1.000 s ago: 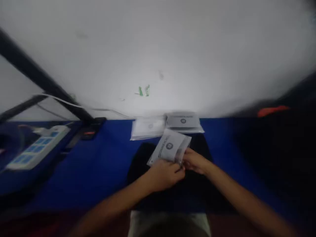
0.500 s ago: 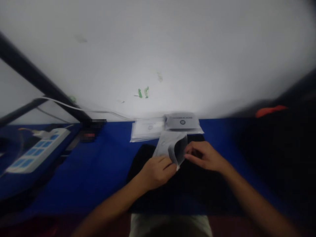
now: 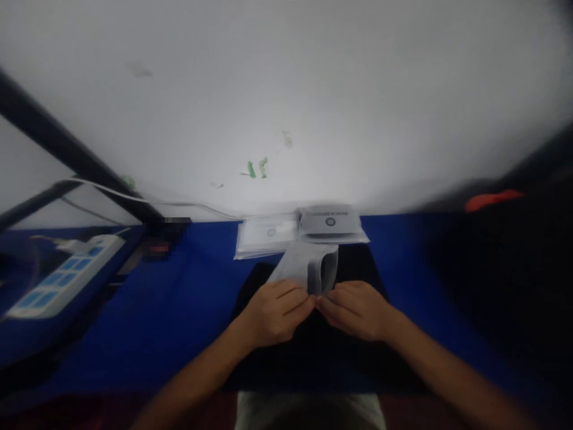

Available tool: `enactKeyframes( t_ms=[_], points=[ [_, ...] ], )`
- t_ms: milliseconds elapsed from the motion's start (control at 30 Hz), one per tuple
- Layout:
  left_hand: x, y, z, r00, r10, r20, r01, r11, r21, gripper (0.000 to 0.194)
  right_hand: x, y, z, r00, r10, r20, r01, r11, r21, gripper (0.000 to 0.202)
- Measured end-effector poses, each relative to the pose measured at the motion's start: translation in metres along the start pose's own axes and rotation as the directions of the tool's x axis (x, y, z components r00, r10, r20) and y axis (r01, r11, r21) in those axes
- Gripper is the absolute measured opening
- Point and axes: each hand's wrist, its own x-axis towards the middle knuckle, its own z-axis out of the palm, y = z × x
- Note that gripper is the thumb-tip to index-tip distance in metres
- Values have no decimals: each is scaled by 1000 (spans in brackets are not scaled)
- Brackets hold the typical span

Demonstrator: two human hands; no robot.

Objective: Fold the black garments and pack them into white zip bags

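Observation:
A grey-white plastic bag (image 3: 295, 263) lies tilted before me, its mouth gaping toward the right and showing a dark inside. My left hand (image 3: 275, 310) pinches the near edge of the bag close to the mouth. My right hand (image 3: 356, 307) is closed at the near corner of the mouth, its fingertips touching those of my left hand. Just behind are two piles of flat packets: white ones (image 3: 267, 233) on the left and grey ones with dark print (image 3: 330, 224) on the right. Black material (image 3: 362, 263) lies under the bag and hands.
A white power strip with blue sockets (image 3: 67, 278) is at the left, with a dark blurred object (image 3: 163, 236) beside it. A white cable (image 3: 179, 203) runs along the wall. Black bars stand at the left. An orange item (image 3: 492, 200) rests on something dark at the right.
My right hand has moved left and down from the bag's far side of the opening to its near corner, meeting my left hand. The bag has tipped slightly lower.

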Motion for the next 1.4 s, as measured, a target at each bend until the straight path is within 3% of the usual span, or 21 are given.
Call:
enactKeyframes(
  t_ms=[133,333,533,700,833,933,1000,1167,1300,1400],
  points=[
    [-1,1,-7,996,62,-58,-60,998,27,18,3,7,0,1000,10,-24,-10,1000,2,12],
    [-7,0,-15,989,41,-145,-30,997,76,24,-10,44,-3,992,122,14,-119,982,-145,13],
    [-15,2,-19,975,0,-223,14,998,61,21,-32,74,-2,940,315,134,-289,940,-183,17],
    [-11,5,-18,964,0,-265,17,998,61,18,-32,80,-1,901,393,186,-356,912,-203,20],
    [-2,10,-12,964,17,-266,-11,1000,24,12,-18,67,0,918,331,217,-311,943,-119,29],
    [4,14,-7,965,114,-235,-113,993,20,10,-5,49,7,958,189,215,-204,978,52,50],
    [4,16,-2,960,157,-231,-157,987,18,10,0,39,15,974,97,205,-129,981,147,49],
    [-3,17,4,964,102,-245,-114,993,-33,13,-1,34,18,998,55,-9,-53,988,146,38],
    [-7,19,4,937,-35,-347,26,999,-31,17,-1,53,-1,961,235,-147,-244,969,-48,38],
    [-7,20,8,945,-70,-319,52,997,-65,19,5,82,-3,909,411,-72,-416,883,-217,41]
  ],
)
